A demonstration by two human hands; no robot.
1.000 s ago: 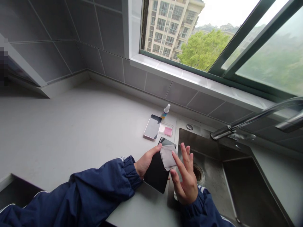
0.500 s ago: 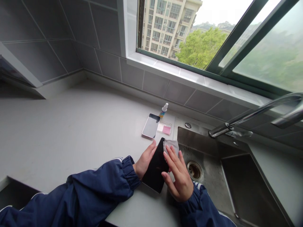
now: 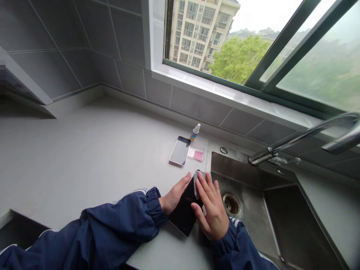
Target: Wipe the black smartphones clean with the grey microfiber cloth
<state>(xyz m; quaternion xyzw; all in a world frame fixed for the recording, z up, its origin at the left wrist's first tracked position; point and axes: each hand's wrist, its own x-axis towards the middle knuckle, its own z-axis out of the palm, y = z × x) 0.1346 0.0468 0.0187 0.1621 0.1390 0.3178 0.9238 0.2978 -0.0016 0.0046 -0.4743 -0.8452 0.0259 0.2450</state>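
My left hand (image 3: pixel 176 195) grips a black tablet (image 3: pixel 184 214) along its left edge, the thumb resting near the upper side. The tablet is tilted over the counter's front edge area, its dark screen facing up. On the upper right part of that screen lies a grey cleaning cloth (image 3: pixel 196 184) with a zigzag edge. My right hand (image 3: pixel 211 210) presses the cloth down with its fingers stretched over it, hiding most of it. Beyond my hands, a phone (image 3: pixel 180 152) lies screen up beside a clear phone case (image 3: pixel 191 152) with a pink piece (image 3: pixel 198 155) in it.
A small spray bottle (image 3: pixel 195 132) stands behind the phone. To the right is a steel sink (image 3: pixel 236 168) with a drain (image 3: pixel 232 204), a chrome faucet (image 3: pixel 303 137) arching over it. A window (image 3: pixel 242 60) is above the tiled wall; pale counter (image 3: pixel 107 157) extends left.
The tablet has shifted slightly toward me, its top edge now lower. My right hand and the cloth have stayed near its upper right side, the cloth more covered by the fingers.
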